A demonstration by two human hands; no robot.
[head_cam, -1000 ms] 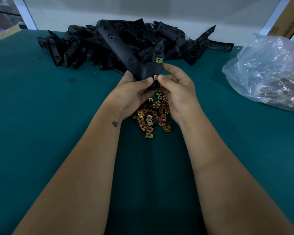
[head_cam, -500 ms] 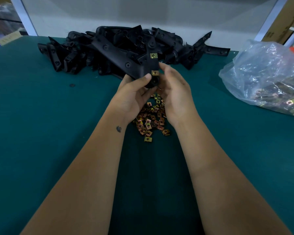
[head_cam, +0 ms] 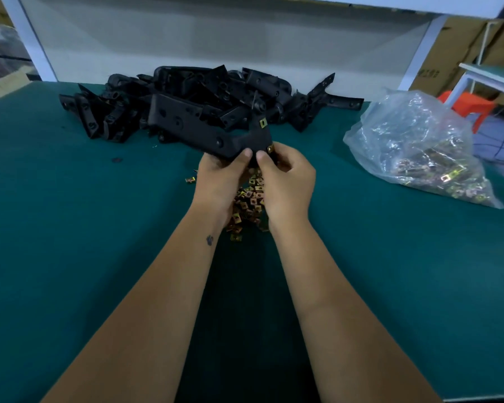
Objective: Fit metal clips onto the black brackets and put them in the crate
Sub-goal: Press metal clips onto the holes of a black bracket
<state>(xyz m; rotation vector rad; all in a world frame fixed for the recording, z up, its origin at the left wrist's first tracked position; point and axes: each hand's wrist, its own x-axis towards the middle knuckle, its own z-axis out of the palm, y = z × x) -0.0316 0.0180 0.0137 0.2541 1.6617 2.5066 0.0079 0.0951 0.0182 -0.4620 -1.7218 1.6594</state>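
Both hands hold one black bracket (head_cam: pixel 198 132) above the green table. My left hand (head_cam: pixel 218 181) grips its bent lower end from below, thumb on top. My right hand (head_cam: pixel 285 178) pinches the same end from the right, fingers curled beside a brass clip (head_cam: pixel 270 148) fitted on the bracket's edge. A second clip (head_cam: pixel 263 122) sits higher on the bracket's short arm. A heap of loose brass clips (head_cam: pixel 248 205) lies on the table under my hands, partly hidden by them. No crate is in view.
A pile of black brackets (head_cam: pixel 204 97) lies at the back of the green table (head_cam: pixel 70 228). A clear plastic bag of clips (head_cam: pixel 419 152) sits at the right. One stray clip (head_cam: pixel 190 179) lies left of my hands. Cardboard boxes (head_cam: pixel 454 50) stand beyond.
The bracket has tilted so its long arm lies lower and more to the left. My right hand has closed in on the bracket's end by the lower clip. The camera has also shifted.
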